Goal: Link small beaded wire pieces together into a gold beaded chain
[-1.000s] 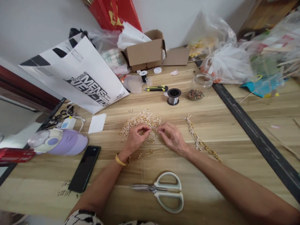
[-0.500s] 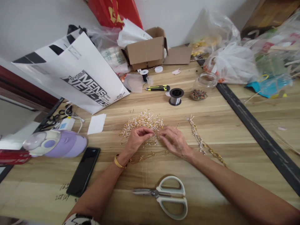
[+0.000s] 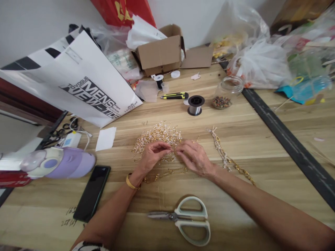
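Note:
My left hand is closed in a pinch, thumb against fingertips, at the front of a pile of small gold and clear beads or charms. Facing it, my right hand pinches too, its fingertips almost meeting the left ones. Whatever sits between the fingertips is too small to make out. Just below the hands a thin gold chain lies on the wood. To the right rests a strand of gold chain and clear beads. Scissors with white handles lie nearer me.
A black phone and a purple bottle are at left. Behind the pile are a spool of clear line, a yellow-black utility knife and a jar of dark beads. A white paper bag and a cardboard box stand farther back.
The view has shifted slightly. My two hands stay pinched over the front of the pile, with fingertips a little closer together.

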A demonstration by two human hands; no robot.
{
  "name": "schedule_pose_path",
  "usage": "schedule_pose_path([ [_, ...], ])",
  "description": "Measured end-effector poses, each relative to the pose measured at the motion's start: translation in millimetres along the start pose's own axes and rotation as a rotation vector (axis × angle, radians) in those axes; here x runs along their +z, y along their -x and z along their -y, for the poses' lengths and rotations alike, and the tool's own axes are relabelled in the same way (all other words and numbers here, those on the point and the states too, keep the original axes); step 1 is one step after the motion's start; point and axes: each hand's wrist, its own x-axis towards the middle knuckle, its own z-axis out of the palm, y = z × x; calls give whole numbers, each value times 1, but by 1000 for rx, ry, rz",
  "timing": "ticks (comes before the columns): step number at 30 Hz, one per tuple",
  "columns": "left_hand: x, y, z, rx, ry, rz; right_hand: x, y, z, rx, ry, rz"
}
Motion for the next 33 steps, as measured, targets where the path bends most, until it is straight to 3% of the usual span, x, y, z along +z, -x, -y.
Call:
schedule_pose_path([
  [13, 0, 1, 3, 125, -65, 6, 0, 1, -1, -9, -1, -1],
  [33, 0, -1, 1, 78, -10, 6, 0, 0, -1, -29, 37, -24],
])
